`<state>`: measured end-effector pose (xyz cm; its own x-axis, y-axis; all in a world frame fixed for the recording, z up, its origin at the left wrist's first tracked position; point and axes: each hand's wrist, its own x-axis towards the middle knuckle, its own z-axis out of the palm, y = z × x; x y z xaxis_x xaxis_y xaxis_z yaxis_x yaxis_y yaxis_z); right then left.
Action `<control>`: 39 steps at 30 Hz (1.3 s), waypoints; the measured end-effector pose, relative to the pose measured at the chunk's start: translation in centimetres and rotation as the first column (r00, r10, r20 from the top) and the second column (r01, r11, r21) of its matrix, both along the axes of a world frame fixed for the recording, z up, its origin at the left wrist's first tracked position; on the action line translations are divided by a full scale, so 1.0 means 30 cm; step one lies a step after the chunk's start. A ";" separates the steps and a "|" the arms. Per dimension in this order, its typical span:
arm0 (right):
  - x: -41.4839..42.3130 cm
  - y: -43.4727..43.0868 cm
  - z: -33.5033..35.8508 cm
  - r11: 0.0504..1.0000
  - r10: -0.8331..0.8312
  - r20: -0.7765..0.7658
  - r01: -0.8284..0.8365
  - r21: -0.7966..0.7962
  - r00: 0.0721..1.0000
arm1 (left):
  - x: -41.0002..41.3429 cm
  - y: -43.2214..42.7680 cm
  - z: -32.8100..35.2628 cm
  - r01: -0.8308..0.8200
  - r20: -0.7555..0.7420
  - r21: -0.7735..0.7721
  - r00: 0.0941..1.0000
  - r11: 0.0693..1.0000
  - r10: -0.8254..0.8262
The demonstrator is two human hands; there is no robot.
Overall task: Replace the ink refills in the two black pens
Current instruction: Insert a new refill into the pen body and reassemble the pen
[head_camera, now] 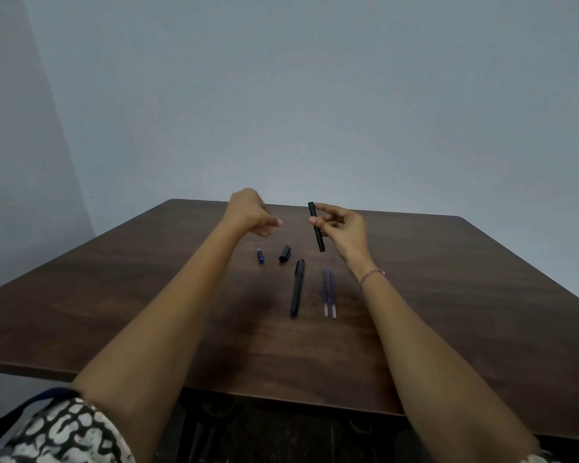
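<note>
Nearest, at the lower left, lies a patterned cloth (64, 429), and both bare forearms reach out over the dark wooden bench (114, 312). Toward the middle of the bench lies a whole black pen (297, 287), capped, pointing away from the person. Just to its right two refills (325, 292) lie side by side, close together and parallel to the pen, not touching it. A little farther on are a loose black cap (284, 253) and, to its left, a small blue piece (260, 256), apart from each other; it may be the front section of the opened pen, though it is too small to be sure.

Above these, the right hand (343, 230), a bracelet (372, 274) on its wrist, pinches a black barrel (320, 242) between thumb and fingertips, holding it nearly upright in the air. The left hand (249, 213) hovers close by with its fingers curled; it is blurred, and I cannot tell whether its grip holds anything. Behind is a plain grey wall (315, 95).

The first pen looks taken apart, so the step in hand seems to be emptying or refilling its barrel. Next, a refill has to be picked off the bench, lined up with the barrel's open end and slid in straight; the second pen has not yet been opened.
</note>
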<state>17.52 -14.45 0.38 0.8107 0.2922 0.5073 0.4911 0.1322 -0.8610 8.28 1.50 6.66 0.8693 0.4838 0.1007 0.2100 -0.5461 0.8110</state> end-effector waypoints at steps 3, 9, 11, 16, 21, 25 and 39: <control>0.009 -0.012 0.004 0.999 -0.021 -0.018 0.022 0.034 1.000 | 0.039 -0.069 -0.063 0.114 0.123 -0.164 0.988 0.980 -0.094; 0.022 -0.037 0.012 0.999 0.037 -0.046 -0.036 0.020 0.998 | 0.068 -0.113 -0.173 0.250 0.181 -0.447 0.966 0.859 -0.187; 0.015 -0.035 0.010 0.996 0.081 -0.029 -0.082 -0.036 0.996 | 0.066 -0.109 -0.179 0.306 0.210 -0.461 0.950 0.833 -0.233; 0.002 -0.031 0.022 0.992 0.116 -0.019 -0.117 -0.054 0.993 | 0.065 -0.108 -0.164 0.336 0.282 -0.489 0.934 0.805 -0.219; -0.001 -0.039 0.055 0.988 0.098 -0.045 -0.103 -0.115 0.994 | 0.066 -0.118 -0.162 0.286 0.296 -0.432 0.941 0.855 -0.165; 0.029 -0.124 0.091 0.730 -0.130 0.092 0.158 -0.665 0.987 | 0.071 -0.112 -0.165 0.226 0.330 -0.356 0.938 0.907 -0.104; -0.002 -0.098 0.103 0.277 -0.161 -0.234 -0.184 -0.943 0.959 | 0.081 -0.118 -0.164 0.203 0.318 -0.206 0.939 0.957 -0.131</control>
